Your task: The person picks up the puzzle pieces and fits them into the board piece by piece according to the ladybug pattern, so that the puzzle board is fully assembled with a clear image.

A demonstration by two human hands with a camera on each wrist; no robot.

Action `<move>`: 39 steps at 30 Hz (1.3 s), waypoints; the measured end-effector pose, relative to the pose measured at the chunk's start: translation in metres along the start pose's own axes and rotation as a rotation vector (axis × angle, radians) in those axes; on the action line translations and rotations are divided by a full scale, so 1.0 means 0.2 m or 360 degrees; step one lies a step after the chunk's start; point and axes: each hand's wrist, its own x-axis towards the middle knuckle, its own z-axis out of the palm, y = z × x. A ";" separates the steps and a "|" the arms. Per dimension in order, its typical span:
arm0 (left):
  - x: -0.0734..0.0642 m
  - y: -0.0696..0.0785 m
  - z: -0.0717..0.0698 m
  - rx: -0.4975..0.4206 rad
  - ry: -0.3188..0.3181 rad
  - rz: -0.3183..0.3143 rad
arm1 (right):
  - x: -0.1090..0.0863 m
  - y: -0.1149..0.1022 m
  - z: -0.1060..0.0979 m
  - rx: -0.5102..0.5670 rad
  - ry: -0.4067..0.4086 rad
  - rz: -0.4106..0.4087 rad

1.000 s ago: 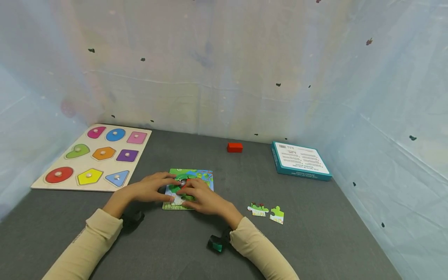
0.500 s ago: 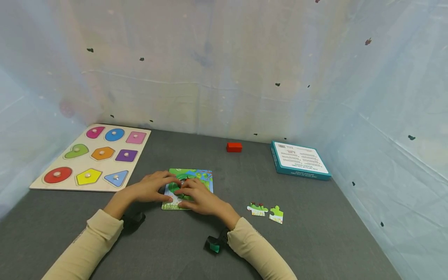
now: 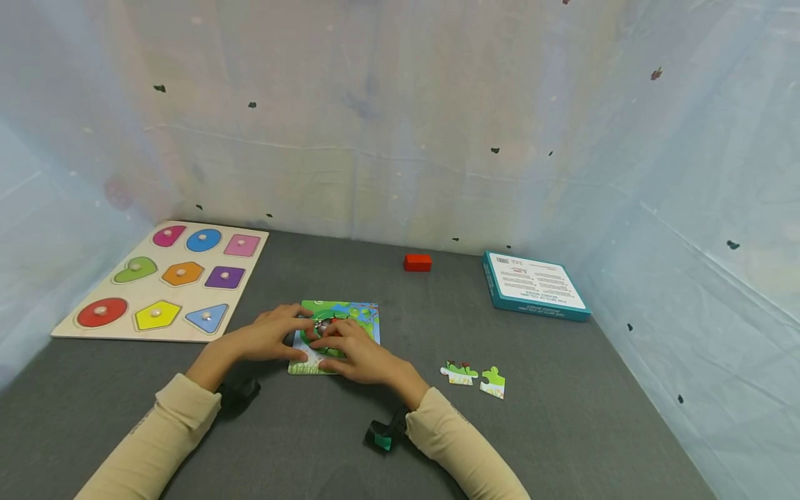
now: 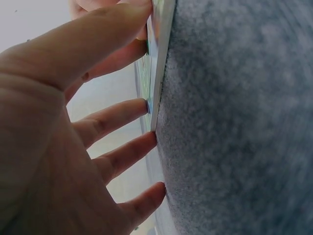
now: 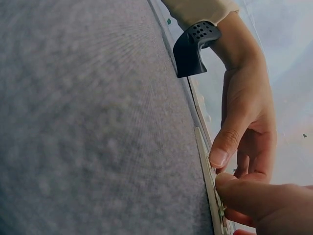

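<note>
A small square jigsaw puzzle [image 3: 371, 316] with a green and blue picture lies flat on the grey table, partly covered by both hands. My left hand [image 3: 265, 337] rests at its left side, thumb on the lower left and fingertips near the upper part. In the left wrist view the fingers [image 4: 127, 156] are spread along the board's edge. From the right, my right hand [image 3: 362, 355] presses its fingertips and thumb on the puzzle's middle and lower part. Two loose jigsaw pieces [image 3: 460, 373] lie to the right, side by side.
A wooden shape board [image 3: 146, 292] with coloured knobbed pieces is at the far left. Near the back wall sits a red block [image 3: 417, 262]. A teal and white box [image 3: 536, 286] lies at the back right. Pale cloth hangs around the table.
The right fingers have shifted slightly left, and a puzzle piece under them that looked out of line a second ago now looks flush. The left hand has barely moved.
</note>
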 end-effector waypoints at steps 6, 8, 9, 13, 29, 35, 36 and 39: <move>0.00 -0.01 0.00 0.0027 0.0007 0.0007 | 0.00 0.00 -0.01 0.0019 -0.0019 -0.0004; 0.00 -0.01 0.00 0.0033 0.0011 0.0013 | 0.00 0.01 -0.01 0.0025 -0.0031 -0.0008; 0.01 -0.01 0.00 0.0036 0.0012 0.0016 | -0.01 0.01 -0.02 0.0043 -0.0035 -0.0010; 0.01 -0.02 0.01 0.0043 0.0020 0.0020 | -0.04 0.03 -0.05 0.0122 -0.0023 0.0009; 0.00 -0.07 0.03 -0.0002 0.0063 0.0080 | -0.61 0.22 -0.34 0.0091 0.0291 0.0261; 0.00 -0.08 0.03 -0.0085 0.0038 0.0093 | -0.84 0.25 -0.37 0.0046 0.0353 0.0324; 0.00 -0.08 0.03 -0.0099 0.0030 0.0085 | -0.87 0.25 -0.37 0.0036 0.0351 0.0335; 0.00 -0.07 0.03 -0.0120 0.0019 0.0075 | -0.96 0.25 -0.36 0.0038 0.0327 0.0383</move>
